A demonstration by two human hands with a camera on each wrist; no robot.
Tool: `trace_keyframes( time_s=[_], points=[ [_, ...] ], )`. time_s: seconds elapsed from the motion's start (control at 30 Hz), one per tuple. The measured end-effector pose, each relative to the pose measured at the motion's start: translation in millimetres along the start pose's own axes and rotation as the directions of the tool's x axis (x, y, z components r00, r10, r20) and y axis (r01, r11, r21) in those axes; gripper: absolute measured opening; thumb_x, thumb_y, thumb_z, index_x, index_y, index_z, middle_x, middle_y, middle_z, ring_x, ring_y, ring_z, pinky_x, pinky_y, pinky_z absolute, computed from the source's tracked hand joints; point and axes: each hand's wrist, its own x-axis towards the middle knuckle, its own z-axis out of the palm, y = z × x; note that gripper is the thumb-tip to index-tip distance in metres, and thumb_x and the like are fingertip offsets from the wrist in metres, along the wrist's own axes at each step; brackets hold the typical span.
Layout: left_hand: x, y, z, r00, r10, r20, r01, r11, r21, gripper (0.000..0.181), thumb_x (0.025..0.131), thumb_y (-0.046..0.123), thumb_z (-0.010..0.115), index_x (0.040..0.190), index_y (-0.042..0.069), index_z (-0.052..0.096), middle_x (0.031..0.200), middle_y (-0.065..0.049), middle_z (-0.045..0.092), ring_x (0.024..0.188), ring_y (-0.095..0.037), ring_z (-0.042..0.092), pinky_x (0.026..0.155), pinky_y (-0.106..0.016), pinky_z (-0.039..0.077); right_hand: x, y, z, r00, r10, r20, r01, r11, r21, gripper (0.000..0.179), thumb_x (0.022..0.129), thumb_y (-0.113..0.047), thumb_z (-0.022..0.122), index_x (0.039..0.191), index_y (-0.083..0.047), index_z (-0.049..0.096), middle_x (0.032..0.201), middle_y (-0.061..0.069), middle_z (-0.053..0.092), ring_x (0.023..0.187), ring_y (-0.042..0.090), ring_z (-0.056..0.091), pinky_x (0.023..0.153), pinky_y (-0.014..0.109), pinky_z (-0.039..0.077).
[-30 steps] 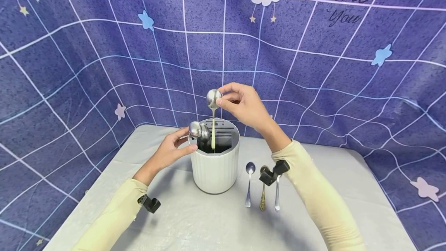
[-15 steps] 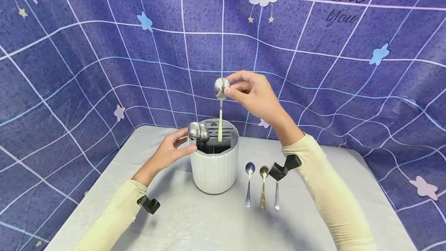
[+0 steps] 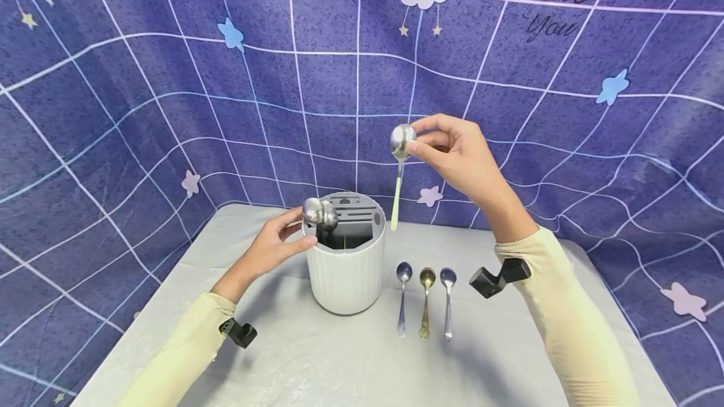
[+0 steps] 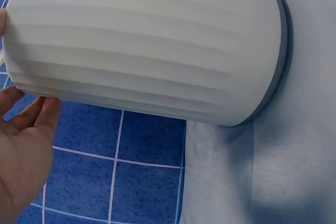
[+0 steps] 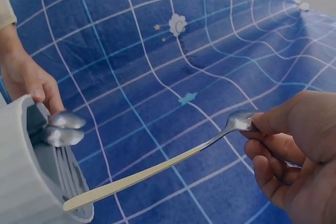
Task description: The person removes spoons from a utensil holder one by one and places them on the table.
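My right hand pinches a spoon by its bowl. The spoon hangs with its pale yellow handle pointing down, in the air right of the white ribbed utensil holder. In the right wrist view, thumb and fingers meet on the edge of its metal bowl. My left hand grips the upper left side of the holder, its thumb at the front of the rim and the other fingers farther back. Two metal spoons stand bowl-up in the holder beside that hand. Their handles are hidden inside.
On the pale tablecloth, right of the holder, three spoons lie in a row: a silver spoon, a gold spoon with an ornate handle, and another silver spoon. A slotted insert fills the holder's back. A blue gridded cloth hangs behind.
My right hand has lifted the yellow-handled spoon up out of the holder and carried it right, past the rim. The left hand has stayed on the holder.
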Motion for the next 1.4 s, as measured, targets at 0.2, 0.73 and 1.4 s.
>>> trace_keyframes(
  time_s=[0.2, 0.73, 1.4],
  points=[
    [-0.8, 1.1, -1.8, 1.0, 0.004, 0.0, -0.004, 1.0, 0.006, 0.065, 0.091, 0.003, 0.075, 0.149, -0.004, 0.047, 0.154, -0.018, 0.046, 0.137, -0.016, 0.047, 0.115, -0.02, 0.041, -10.0, 12.3, -10.5, 0.999, 0.037, -0.027, -0.038, 0.999, -0.024, 0.025, 0.094, -0.007, 0.074, 0.116, 0.002, 0.068, 0.088, 0.0, 0.078, 0.081, 0.01, 0.066, 0.065, 0.02, 0.047],
    [0.8, 1.4, -2.4, 1.0, 0.01, 0.001, -0.01, 1.0, -0.007, 0.065, 0.09, 0.002, 0.075, 0.148, -0.005, 0.048, 0.154, -0.019, 0.046, 0.136, -0.012, 0.047, 0.114, -0.017, 0.041, -35.9, 61.6, -31.4, 0.981, 0.187, -0.058, -0.193, 0.974, -0.118, 0.031, 0.095, -0.014, 0.073, 0.121, 0.002, 0.068, 0.095, 0.004, 0.079, 0.087, 0.006, 0.071, 0.073, 0.017, 0.056],
    [0.2, -0.6, -0.3, 1.0, 0.01, 0.0, -0.01, 1.0, -0.007, 0.064, 0.091, 0.001, 0.073, 0.148, -0.006, 0.047, 0.154, -0.021, 0.045, 0.14, -0.03, 0.045, 0.119, -0.032, 0.04, -86.7, 145.6, -43.8, 0.932, 0.355, -0.076, -0.359, 0.931, -0.06, 0.033, 0.096, -0.006, 0.068, 0.123, 0.013, 0.063, 0.099, 0.011, 0.078, 0.083, 0.006, 0.071, 0.078, 0.019, 0.059]
  ],
)
